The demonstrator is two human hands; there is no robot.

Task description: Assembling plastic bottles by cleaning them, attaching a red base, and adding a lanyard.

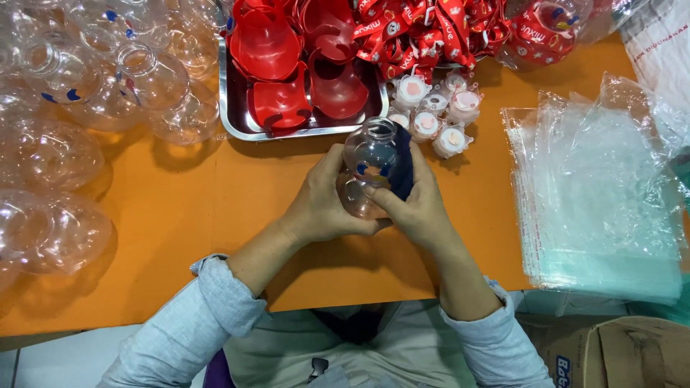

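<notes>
Both hands, left [320,205] and right [417,208], clamped on clear plastic bottle [370,169]; dark cloth [402,169] best kept flat while wiping over orange bench [215,215].

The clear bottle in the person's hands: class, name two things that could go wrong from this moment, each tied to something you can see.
1. The clear bottle is smooth and held above the orange table by the left hand and right hand; it might slip.
2. The small white caps stand just beyond it; a forward nudge could topple them.
</notes>
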